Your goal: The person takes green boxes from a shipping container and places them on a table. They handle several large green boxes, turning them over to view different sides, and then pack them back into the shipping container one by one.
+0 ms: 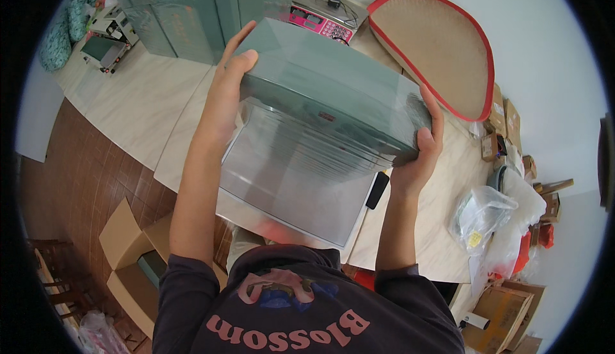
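A long grey-green box (333, 75) with a glossy surface is held up over the table, tilted so its top and near side show. Around its left end my left hand (232, 75) is closed, thumb on the top edge. The opposite end sits in the grip of my right hand (423, 139), where clear film looks crinkled. Beneath the box lies a shiny, see-through grey sheet or mat (282, 190) with a dark border. Part of it is hidden by the box.
Stacked grey-green boxes (186, 27) stand at the far left, beside a pink-panelled scale (320, 21). A red-rimmed tan tray (435, 46) leans at the wall. A black phone-like object (378, 190) lies right of the mat. Plastic bags (480, 216) crowd the right; an open carton (131, 245) stands lower left.
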The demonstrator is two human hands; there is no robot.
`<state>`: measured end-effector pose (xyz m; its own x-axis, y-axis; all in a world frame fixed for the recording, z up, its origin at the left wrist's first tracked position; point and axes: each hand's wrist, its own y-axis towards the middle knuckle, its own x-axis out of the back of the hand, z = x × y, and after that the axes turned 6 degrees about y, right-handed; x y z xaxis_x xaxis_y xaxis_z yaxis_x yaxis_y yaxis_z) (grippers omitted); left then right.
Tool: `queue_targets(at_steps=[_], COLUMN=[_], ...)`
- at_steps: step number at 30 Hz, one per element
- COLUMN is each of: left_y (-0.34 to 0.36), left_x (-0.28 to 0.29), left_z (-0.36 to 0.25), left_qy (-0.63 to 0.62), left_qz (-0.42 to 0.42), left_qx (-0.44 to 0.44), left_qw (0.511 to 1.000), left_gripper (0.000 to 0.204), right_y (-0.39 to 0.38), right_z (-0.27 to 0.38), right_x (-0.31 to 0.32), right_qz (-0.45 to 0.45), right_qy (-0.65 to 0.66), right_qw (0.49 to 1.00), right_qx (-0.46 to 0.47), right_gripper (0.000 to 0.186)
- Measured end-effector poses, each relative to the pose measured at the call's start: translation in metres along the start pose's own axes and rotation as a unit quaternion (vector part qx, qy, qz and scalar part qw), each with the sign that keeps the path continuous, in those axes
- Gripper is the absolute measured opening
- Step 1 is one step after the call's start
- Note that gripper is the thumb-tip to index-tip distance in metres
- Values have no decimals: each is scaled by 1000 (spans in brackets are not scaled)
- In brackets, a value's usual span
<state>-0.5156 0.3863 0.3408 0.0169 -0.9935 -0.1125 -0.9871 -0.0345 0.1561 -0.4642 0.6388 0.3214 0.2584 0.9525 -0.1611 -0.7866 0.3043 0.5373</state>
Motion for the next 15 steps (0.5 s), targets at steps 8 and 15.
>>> queue_targets(at_steps=[8, 15], left_y=[3, 5], left_x=[-5, -4], left_z=[1, 7], left_qy=[15, 15], left_qz=[-9, -14], left_qx=[-5, -14], left_qw=[1000, 1000], left_gripper=[67, 68], right_y=[0, -1], right_z=[-11, -13], right_x=[1, 0], right_qz=[-28, -37], right_qy=[15, 25], right_qw=[999, 999], right_qx=[22, 21], right_gripper=[57, 58])
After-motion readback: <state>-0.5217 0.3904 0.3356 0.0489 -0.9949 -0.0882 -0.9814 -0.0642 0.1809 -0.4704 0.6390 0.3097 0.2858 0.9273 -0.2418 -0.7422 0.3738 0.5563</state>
